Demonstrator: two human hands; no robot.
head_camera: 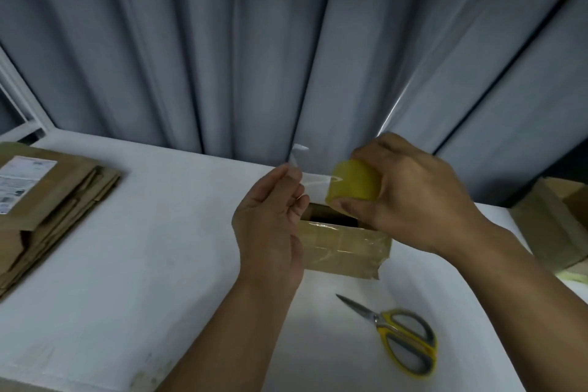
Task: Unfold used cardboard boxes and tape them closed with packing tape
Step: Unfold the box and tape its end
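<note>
White table [152, 232], tape roll [354, 183] in right hand [416, 197]

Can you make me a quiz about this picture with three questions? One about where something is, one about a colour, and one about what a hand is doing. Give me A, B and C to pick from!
1. Where do the scissors lie?
A. On the white table, nearer the person than the small box
B. On the floor
C. Inside the small box

2. What colour is the tape roll?
A. Red
B. Yellow
C. Blue

3. What is the left hand doing?
A. Resting flat on the table
B. Holding the scissors
C. Pinching the tape's loose end

Answers:
1. A, because the scissors lie on the bare tabletop in front of the box.
2. B, because the roll in the right hand looks yellow.
3. C, because its fingertips pinch the clear strip pulled off the roll.
</note>
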